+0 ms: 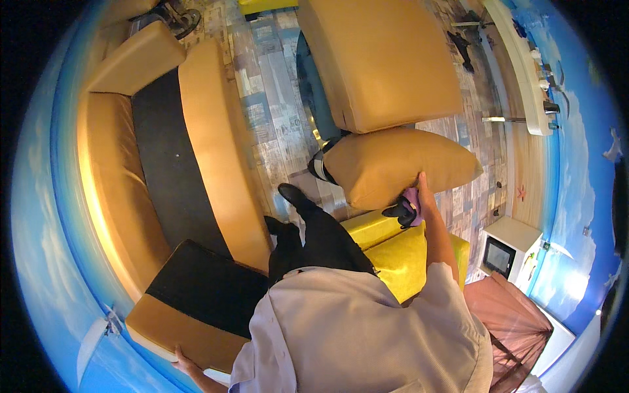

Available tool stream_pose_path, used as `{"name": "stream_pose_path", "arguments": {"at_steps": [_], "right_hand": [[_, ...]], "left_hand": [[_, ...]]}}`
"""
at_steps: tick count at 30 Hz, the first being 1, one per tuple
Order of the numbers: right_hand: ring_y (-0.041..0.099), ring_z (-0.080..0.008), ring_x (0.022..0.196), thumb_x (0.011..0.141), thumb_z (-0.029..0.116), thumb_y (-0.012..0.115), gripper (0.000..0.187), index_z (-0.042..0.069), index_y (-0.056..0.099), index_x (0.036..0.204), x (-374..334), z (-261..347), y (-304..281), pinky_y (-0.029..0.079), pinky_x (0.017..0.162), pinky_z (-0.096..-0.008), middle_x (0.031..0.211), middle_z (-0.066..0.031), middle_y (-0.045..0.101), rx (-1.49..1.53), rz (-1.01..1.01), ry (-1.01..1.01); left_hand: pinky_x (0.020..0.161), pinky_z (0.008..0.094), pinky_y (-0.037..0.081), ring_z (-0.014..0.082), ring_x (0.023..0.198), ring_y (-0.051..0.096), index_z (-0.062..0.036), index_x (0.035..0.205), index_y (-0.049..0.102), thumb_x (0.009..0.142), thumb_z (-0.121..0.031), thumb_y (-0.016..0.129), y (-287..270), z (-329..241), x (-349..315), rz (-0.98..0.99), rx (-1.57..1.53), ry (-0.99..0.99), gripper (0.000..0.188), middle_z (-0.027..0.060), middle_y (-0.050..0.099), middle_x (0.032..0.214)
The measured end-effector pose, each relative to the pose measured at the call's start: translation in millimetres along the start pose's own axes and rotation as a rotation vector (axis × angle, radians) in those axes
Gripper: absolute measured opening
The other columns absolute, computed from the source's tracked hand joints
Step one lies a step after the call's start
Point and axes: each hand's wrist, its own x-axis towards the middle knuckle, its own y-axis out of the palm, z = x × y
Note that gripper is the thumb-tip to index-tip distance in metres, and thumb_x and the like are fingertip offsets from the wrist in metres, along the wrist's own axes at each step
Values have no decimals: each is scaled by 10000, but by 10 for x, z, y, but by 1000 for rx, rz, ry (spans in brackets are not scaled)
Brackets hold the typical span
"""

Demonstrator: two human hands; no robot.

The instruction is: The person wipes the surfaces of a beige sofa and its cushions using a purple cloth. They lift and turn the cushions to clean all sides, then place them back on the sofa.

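Note:
My left hand (186, 364) grips the near edge of a sofa cushion (190, 334) with a tan edge and a black panel, which lies tilted at the end of the sofa. At the right, my right hand (422, 190) is by the near side of a plump tan cushion (400, 160), its fingertips touching the cover. A purple cloth (411, 204) is bunched at its palm, with a small black thing (401, 211) whose kind I cannot make out. The palm side of the right hand is partly hidden.
The tan sofa (209, 144) with a black seat strip runs along the left wall. A large tan cushion block (383, 62) stands ahead. Near my right leg is a yellow seat (400, 259). Further right are a white cabinet (514, 236) and brown sheer fabric (504, 321).

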Motion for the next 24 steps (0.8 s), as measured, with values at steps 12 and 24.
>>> {"name": "stream_pose_path", "arguments": {"at_steps": [12,24], "right_hand": [[679,-294,1186,1000,770,486,952,-92,652,1367,-263,198,-272,507,1041,-378,1321,-229,697,-186,29,-7],[672,-282,1240,1061,627,536,752,28,526,1516,-384,63,-252,551,1056,-403,1451,-157,635,268,266,-16]], "left_hand": [[937,553,576,426,1105,656,81,1505,359,810,-394,873,27,-175,-197,47,-62,43,987,323,585,1366],[902,604,589,446,1082,666,78,1531,329,766,-458,897,144,-205,-258,39,-144,63,1093,342,574,1382]]}}
